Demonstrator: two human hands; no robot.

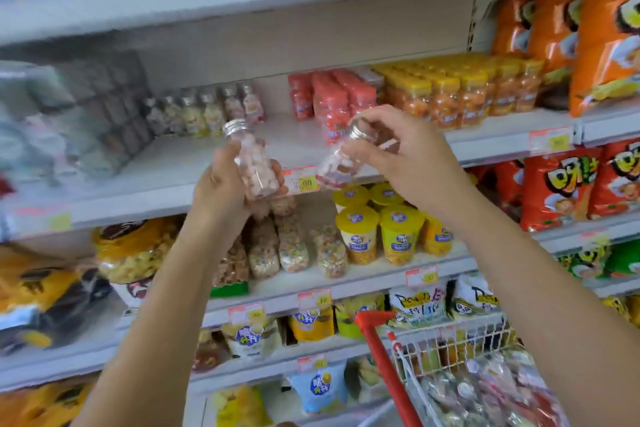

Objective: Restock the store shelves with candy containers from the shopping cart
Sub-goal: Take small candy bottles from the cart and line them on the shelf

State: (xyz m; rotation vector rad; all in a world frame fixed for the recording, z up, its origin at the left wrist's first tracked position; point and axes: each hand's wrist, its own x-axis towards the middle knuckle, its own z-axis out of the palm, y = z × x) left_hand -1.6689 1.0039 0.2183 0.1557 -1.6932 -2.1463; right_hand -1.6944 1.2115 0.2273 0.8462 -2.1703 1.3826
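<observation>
Mid-restock: my left hand (221,184) grips a bottle (254,163), my right hand (394,156) pinches a second bottle (329,166) by its cap, the shelf (166,163) at 11 o'clock is part-filled, and the cart (450,350) at 5 o'clock holds more.

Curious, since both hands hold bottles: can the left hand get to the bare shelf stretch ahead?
Probably yes: the left hand, gripping its candy bottle, is raised before that shelf, and nothing stands between.

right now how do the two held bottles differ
The left bottle stands nearly upright; the right bottle tilts steeply. The left hand wraps the left bottle's body; the right hand grips the right bottle from above, near its cap. Both are clear, silver-capped, holding pale candy.
</observation>
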